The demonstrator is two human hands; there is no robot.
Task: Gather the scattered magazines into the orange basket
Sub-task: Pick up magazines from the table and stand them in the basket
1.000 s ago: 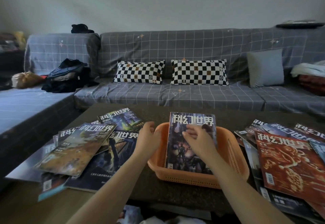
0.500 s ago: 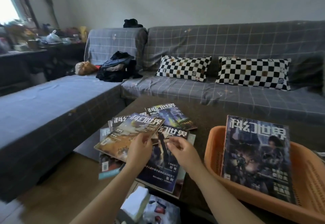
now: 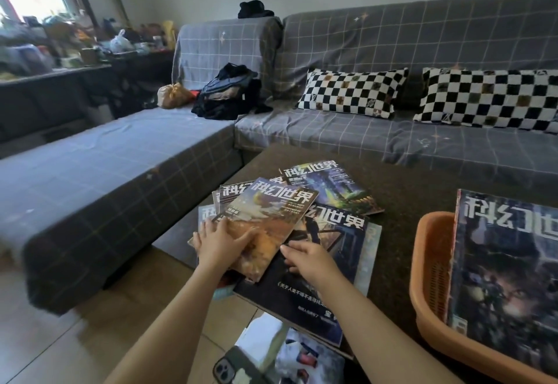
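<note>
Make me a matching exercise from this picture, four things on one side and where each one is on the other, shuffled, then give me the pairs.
Things:
1. orange-covered magazine
2. dark-covered magazine
3. checkered pillows
4. phone

Places:
A. on the sofa seat, against the backrest
B. on top of the pile on the table, under the left hand
C. bottom edge of the view, below the table
D. standing in the orange basket

Pairs: 1-B, 2-D, 3-A, 4-C
</note>
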